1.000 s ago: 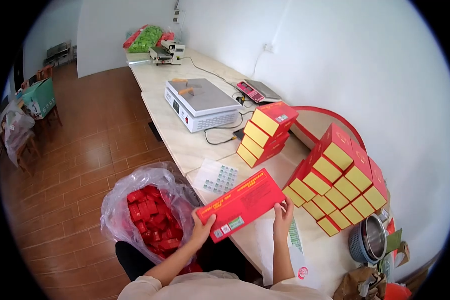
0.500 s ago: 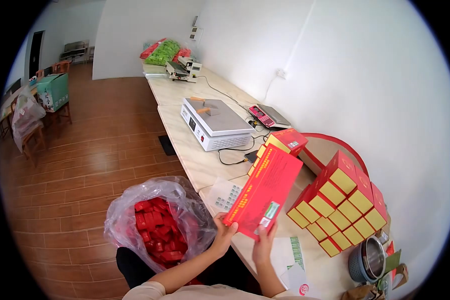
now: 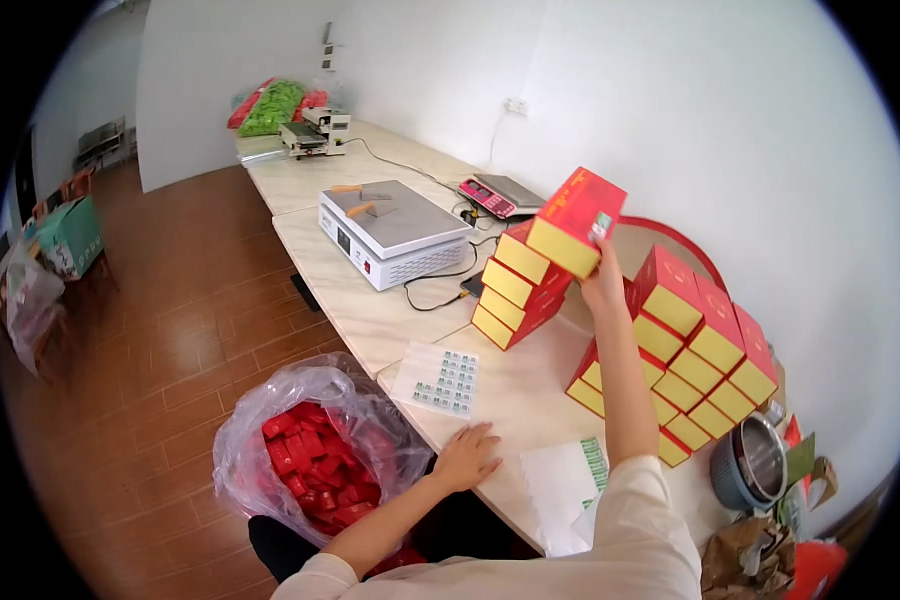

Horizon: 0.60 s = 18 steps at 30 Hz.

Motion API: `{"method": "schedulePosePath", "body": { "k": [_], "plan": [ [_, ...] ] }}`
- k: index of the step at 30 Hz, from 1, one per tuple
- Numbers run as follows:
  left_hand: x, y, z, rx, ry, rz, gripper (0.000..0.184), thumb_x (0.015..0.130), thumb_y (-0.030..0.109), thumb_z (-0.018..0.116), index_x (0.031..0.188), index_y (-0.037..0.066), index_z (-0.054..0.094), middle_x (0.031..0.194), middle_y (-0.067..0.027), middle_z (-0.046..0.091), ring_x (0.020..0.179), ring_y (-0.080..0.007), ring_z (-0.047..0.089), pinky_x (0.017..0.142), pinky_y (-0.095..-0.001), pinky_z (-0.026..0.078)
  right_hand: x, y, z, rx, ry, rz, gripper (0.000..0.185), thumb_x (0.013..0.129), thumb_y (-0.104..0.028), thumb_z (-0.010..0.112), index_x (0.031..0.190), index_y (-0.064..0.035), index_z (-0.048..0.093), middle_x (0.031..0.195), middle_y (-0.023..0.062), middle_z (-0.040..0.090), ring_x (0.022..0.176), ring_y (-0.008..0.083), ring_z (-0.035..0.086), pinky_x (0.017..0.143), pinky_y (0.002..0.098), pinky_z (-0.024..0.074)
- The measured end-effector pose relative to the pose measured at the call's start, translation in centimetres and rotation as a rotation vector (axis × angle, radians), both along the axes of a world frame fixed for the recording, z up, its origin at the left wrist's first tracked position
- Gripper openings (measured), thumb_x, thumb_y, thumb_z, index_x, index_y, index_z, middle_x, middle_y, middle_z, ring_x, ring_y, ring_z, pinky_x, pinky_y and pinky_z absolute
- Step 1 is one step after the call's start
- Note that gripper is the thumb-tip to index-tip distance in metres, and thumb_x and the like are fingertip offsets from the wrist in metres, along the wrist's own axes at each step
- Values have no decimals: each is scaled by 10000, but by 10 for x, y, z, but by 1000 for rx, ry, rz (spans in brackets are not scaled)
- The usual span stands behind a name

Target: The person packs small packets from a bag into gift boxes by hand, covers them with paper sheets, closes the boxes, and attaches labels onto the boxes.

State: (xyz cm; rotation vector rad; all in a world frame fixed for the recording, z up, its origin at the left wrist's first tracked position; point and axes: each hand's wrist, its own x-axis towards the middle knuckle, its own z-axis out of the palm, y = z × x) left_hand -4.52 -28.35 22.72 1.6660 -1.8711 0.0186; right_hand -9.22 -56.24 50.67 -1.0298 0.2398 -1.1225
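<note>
My right hand [image 3: 600, 278] grips the right side of a red box with a yellow end [image 3: 577, 222]. The box is at the top of a stack of similar boxes [image 3: 515, 288]; whether it rests on them I cannot tell. A small label shows near my fingertips. My left hand [image 3: 467, 458] lies flat on the table's front edge, fingers spread and holding nothing. Just beyond it is a sheet of small green-printed stickers [image 3: 438, 378]. Another sheet with green labels [image 3: 565, 490] lies to its right.
More red and yellow boxes [image 3: 695, 365] are piled at right, beside a basket with a metal bowl [image 3: 755, 460]. A white flat-topped machine [image 3: 395, 235] and a scale [image 3: 490, 197] stand farther back. A plastic bag of red packets [image 3: 320, 460] stands left of the table.
The red box, earlier held in both hands above the table, is now in my right hand at the stack. My left hand has let go and come down to the table edge. The view has shifted.
</note>
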Motion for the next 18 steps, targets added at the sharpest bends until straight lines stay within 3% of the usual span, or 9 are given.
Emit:
{"method": "schedulePosePath", "body": {
  "k": [2,3,4,7,10,11,14,18],
  "plan": [
    [2,-3,-2,-57,50,35,447,895,379,524,1243,98,527,1355,-166,437,1264,-319,414,1097,-446,278,11,-6,12,66,162,-45,402,908,-264,553,1261,-103,448,1220,69,530,1186,188,478,961,404,424],
    [2,-3,-2,-47,43,40,447,895,379,524,1243,98,527,1355,-166,437,1264,-319,414,1097,-446,278,15,-14,6,-2,301,-51,566,872,-390,601,1344,-147,407,1264,73,517,1193,180,466,947,390,395],
    [2,-4,-2,-46,45,33,444,895,379,523,1240,98,528,1353,-165,438,1257,-319,421,1096,-447,279,16,-20,0,3,293,-39,566,872,-390,601,1344,-147,407,1264,73,517,1193,180,466,947,390,395],
    [3,-4,1,-29,27,45,445,897,386,515,1230,92,533,1350,-164,438,1265,-314,413,1092,-442,284,18,-21,-20,-64,522,-272,905,775,-606,634,1476,-173,260,1418,85,390,1266,253,397,961,405,349],
    [1,-4,5,1,35,39,441,896,383,510,1219,84,541,1347,-162,440,1275,-310,406,1090,-435,288,20,-25,-26,-146,593,-330,932,770,-639,612,1484,-163,248,1461,146,296,1329,302,311,1023,426,313],
    [1,-5,4,-34,26,43,433,885,369,522,1218,94,541,1332,-156,453,1253,-308,426,1087,-434,295,29,-56,-41,-248,613,-427,979,759,-656,609,1490,-134,221,1469,235,211,1362,336,242,1080,429,266],
    [1,-5,3,-76,20,51,422,869,346,540,1216,105,541,1315,-147,468,1230,-303,447,1080,-430,307,47,-63,-36,-207,605,-449,1006,746,-661,618,1486,-108,220,1463,287,158,1374,365,207,1111,434,226],
    [0,-6,2,-96,22,62,412,856,316,557,1210,106,546,1316,-141,468,1231,-295,448,1075,-427,319,68,-73,-30,-203,661,-507,998,743,-657,616,1475,-88,246,1449,289,196,1352,392,257,1091,434,274]
  ]
}}
